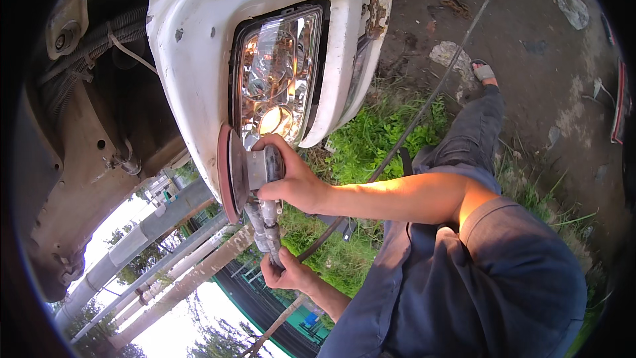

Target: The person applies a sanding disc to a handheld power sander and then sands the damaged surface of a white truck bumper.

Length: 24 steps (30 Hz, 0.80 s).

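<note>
My right hand (299, 182) is wrapped round the body of a grey air sander (257, 169), with the thumb below and fingers over its top. Lower down, my left hand (293, 274) pinches the sander's hose-end fitting. The round pad carries a reddish sanding disc (228, 176), seen nearly edge-on. It lies at the edge of a white, chipped vehicle front panel (192, 46); whether the disc presses on it I cannot tell. Just above the tool is a clear headlight (273, 73) set in the panel, with one round lamp reflecting orange light.
A dark hose (424, 101) runs from near my left hand across grass (368, 142) to the upper edge. Underbody metal parts (99, 152) fill the left. Large pipes (149, 235) stand at lower left. Plastic scraps (572, 10) lie on the dirt ground.
</note>
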### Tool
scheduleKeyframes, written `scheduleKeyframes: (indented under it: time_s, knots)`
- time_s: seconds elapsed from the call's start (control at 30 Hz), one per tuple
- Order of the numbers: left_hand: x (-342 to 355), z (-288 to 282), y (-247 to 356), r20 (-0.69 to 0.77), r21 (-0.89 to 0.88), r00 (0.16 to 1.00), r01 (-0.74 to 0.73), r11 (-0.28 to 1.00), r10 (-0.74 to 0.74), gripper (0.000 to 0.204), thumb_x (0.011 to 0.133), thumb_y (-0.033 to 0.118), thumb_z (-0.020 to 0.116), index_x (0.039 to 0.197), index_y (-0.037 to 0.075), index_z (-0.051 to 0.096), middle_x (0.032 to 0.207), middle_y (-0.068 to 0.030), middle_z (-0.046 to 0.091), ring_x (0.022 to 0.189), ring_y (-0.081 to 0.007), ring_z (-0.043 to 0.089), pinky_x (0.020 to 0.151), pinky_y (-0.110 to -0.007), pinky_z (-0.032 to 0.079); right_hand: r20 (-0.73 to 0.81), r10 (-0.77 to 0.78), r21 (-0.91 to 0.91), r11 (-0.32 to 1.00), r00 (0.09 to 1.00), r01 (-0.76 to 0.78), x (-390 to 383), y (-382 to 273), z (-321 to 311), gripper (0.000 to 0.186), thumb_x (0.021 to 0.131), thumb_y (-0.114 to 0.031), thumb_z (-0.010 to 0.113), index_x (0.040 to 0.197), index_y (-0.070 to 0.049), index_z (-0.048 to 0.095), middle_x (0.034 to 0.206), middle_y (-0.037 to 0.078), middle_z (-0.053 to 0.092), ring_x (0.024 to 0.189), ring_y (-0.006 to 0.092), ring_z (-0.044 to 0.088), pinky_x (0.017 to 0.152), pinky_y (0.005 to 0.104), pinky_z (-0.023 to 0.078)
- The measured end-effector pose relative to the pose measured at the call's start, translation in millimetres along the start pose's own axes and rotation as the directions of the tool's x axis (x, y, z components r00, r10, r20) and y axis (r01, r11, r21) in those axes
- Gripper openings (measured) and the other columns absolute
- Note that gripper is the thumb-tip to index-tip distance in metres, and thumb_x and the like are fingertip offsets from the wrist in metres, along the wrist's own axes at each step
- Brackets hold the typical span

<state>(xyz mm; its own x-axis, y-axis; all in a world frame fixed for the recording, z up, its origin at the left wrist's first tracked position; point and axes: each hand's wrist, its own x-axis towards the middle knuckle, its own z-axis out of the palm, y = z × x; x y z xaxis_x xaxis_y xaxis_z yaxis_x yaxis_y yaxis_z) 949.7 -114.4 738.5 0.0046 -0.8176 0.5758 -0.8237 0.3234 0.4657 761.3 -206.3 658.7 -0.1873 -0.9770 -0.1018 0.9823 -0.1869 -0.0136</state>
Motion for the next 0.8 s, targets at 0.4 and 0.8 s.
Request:
scheduleKeyframes:
  time_s: [0.4,0.8]
  knots:
    - [12,29,30,0.065,-0.037,0.996,-0.062,0.997,0.064,0.024,0.089,0.014,0.081,0.093,-0.003,0.064,0.075,-0.0006,0.058,0.061,-0.0068,0.046,0.054,-0.024,0.032,-0.025,-0.027,0.013,1.000,0.999,0.028,9,-37,-2,0.064,0.066,0.001,0.072,0.124,-0.009,0.046,0.092,0.003,0.054,0.081,0.0137,0.055,0.069,0.0305,0.047]
    - [24,55,35,0.118,-0.098,0.977,-0.168,0.981,0.180,0.020,0.091,0.010,0.079,0.093,0.000,0.062,0.068,0.0024,0.052,0.054,-0.0041,0.040,0.046,-0.022,0.025,-0.028,-0.091,0.075,0.993,0.995,0.093,22,-60,-7,0.062,0.066,0.001,0.070,0.123,-0.009,0.047,0.094,0.005,0.054,0.084,0.0155,0.056,0.071,0.0317,0.048]
